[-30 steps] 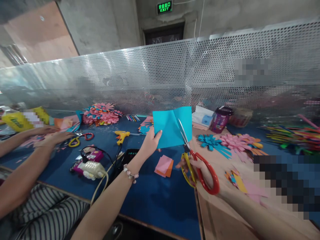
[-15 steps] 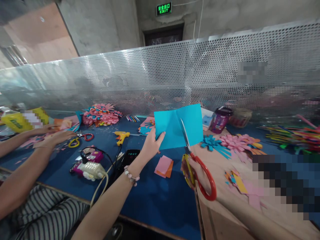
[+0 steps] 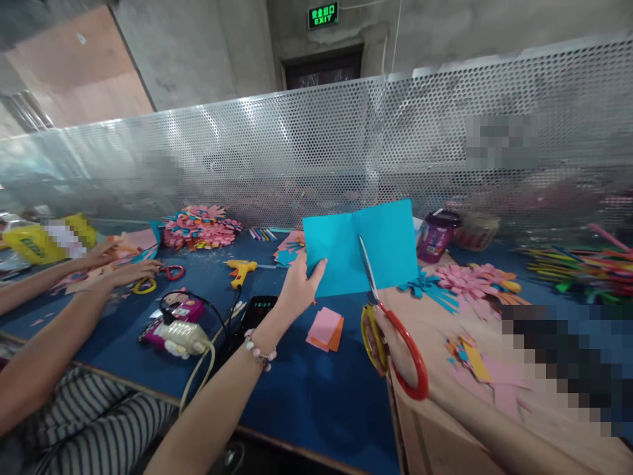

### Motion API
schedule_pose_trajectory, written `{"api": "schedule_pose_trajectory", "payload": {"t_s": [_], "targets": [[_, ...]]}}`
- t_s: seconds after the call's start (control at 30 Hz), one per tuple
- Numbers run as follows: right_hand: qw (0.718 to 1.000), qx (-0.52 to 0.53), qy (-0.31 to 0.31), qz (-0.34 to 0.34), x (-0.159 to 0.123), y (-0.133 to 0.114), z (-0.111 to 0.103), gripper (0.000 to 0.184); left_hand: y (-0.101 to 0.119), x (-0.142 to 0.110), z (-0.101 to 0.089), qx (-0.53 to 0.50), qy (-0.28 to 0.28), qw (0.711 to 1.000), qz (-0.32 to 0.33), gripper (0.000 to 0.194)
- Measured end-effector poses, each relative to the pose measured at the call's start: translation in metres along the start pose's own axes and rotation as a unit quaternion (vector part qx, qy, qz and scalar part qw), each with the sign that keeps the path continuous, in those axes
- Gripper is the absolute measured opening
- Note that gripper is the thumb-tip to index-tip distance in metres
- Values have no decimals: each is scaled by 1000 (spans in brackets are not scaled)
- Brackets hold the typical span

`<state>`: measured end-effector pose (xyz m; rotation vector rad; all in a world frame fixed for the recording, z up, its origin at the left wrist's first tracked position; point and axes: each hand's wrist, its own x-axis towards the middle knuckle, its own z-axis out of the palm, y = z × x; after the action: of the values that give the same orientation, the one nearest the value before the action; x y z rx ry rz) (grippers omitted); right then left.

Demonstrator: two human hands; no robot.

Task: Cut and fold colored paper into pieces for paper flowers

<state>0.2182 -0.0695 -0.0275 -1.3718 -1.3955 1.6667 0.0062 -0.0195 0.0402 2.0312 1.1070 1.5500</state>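
A sheet of blue paper (image 3: 336, 247) is raised above the table, gripped at its left edge by my left hand (image 3: 300, 287), thumb in front. Around the handles of a pair of scissors (image 3: 411, 359), one loop red and one yellow, my right hand (image 3: 393, 340) is closed. The blades point up and lie in front of the paper's middle, near a fold line; whether they have cut into it I cannot tell. Below the sheet, small pink and orange paper pieces (image 3: 324, 327) rest on the blue tabletop (image 3: 316, 402).
A yellow glue gun (image 3: 241, 272), a phone (image 3: 257, 310) and a power strip with cords (image 3: 185, 336) lie left. Paper flowers (image 3: 465, 282) and a purple cup (image 3: 438, 236) stand right. A co-worker's hands (image 3: 131, 270) reach over scraps near other scissors. A perforated metal panel (image 3: 316, 145) runs behind.
The right part of the blue sheet has swung outward and up, so the paper looks wider. My hands and the scissors barely moved. The co-worker's nearer hand has shifted right toward the other scissors.
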Motion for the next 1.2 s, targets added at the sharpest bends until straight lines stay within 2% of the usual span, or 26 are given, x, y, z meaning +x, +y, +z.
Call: {"api": "schedule_pose_trajectory", "payload": {"t_s": [0.17, 0.3, 0.6, 0.8, 1.0, 1.2], "targets": [[998, -3, -41, 45, 9, -2, -14, 43, 4, 0, -1, 6, -3, 1000, 0, 32], [998, 11, -24, 54, 8, 3, -8, 48, 3, 0, -2, 11, 3, 1000, 2, 30], [993, 83, 78, -14, -6, 10, 20, 49, 0, 0, -2, 26, 3, 1000, 2, 33], [989, 96, 107, -46, -3, 7, 20, 30, 1, 0, -2, 23, -1, 1000, 0, 34], [982, 107, 133, -85, -2, 5, 23, 30, 0, 0, -3, 30, -8, 999, -6, 33], [981, 108, 125, -101, 3, 8, 16, 41, 0, 0, -2, 32, -4, 999, 6, 34]]}}
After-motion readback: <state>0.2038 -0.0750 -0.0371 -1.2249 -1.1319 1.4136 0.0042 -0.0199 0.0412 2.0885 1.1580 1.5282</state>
